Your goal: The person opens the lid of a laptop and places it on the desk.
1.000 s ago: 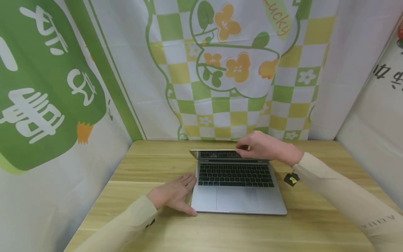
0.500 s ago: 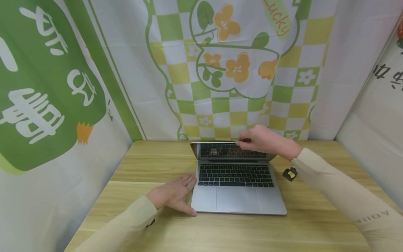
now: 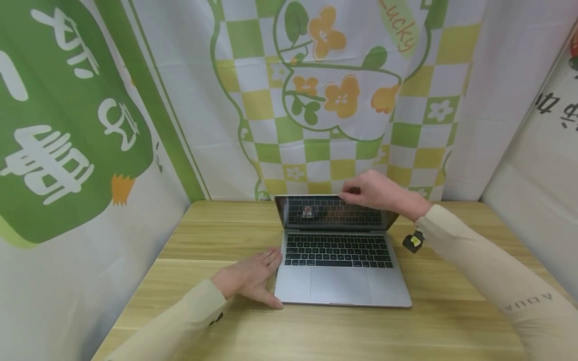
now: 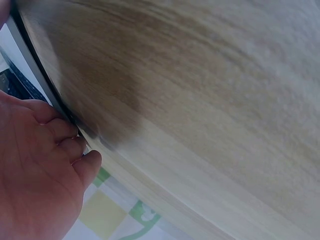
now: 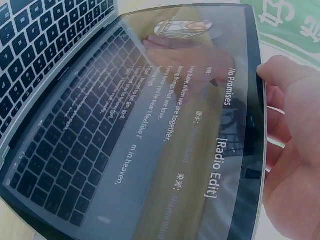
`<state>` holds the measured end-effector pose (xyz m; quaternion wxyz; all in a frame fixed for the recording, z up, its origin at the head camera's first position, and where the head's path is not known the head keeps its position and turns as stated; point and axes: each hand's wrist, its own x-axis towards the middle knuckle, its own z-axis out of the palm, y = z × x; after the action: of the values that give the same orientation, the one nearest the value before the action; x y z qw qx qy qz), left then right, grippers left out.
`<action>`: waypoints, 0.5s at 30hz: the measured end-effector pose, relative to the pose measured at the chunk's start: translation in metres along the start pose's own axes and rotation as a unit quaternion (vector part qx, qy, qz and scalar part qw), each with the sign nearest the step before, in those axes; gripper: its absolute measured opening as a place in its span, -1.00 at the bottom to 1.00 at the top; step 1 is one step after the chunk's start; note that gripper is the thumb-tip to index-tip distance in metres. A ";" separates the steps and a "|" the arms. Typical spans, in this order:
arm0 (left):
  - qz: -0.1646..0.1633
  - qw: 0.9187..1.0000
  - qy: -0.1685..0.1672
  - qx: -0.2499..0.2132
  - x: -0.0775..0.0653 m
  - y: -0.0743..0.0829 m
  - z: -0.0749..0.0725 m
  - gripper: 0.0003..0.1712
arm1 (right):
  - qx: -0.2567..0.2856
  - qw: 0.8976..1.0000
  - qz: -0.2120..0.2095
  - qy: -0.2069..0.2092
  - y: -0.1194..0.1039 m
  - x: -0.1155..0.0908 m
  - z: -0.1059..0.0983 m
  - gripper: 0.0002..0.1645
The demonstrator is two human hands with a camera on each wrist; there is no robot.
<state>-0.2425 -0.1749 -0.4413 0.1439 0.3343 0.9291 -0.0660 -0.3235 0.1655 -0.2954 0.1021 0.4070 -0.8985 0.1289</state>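
A silver laptop (image 3: 343,286) sits on the wooden table with its screen (image 3: 334,213) tilted part way up. At the screen's top edge, right of the middle, my right hand (image 3: 377,193) pinches the rim. The right wrist view shows the lit screen (image 5: 165,125) with song lyrics and keyboard reflections, and the right hand (image 5: 292,140) at its edge, some fingers behind it. My left hand (image 3: 250,278) rests on the table, fingers fairly straight against the laptop's left side and thumb by the front corner. In the left wrist view the left hand (image 4: 42,165) touches the laptop's edge.
The pale wooden table (image 3: 212,230) extends around the laptop on all sides. Behind it hangs a cloth curtain (image 3: 316,165) with green and yellow checks. Printed cloth (image 3: 67,125) also hangs at the left, and a white one (image 3: 537,150) at the right.
The laptop's screen has swung up and back from nearly folded to a wider angle, my right hand rising with its top edge. The left hand has stayed in place.
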 end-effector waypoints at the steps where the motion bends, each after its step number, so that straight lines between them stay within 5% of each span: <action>1: 0.001 1.000 0.001 0.000 0.000 0.000 0.000 0.45 | 0.004 1.000 0.004 0.001 0.001 0.000 -0.001 -0.79; 15: -0.005 1.000 0.000 -0.009 0.000 0.000 0.001 0.49 | 0.029 0.998 0.047 -0.007 0.011 0.002 -0.008 -0.77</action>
<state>-0.2422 -0.1752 -0.4419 0.1465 0.3285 0.9312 -0.0585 -0.3328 0.1740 -0.2888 0.0783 0.3680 -0.9132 0.1564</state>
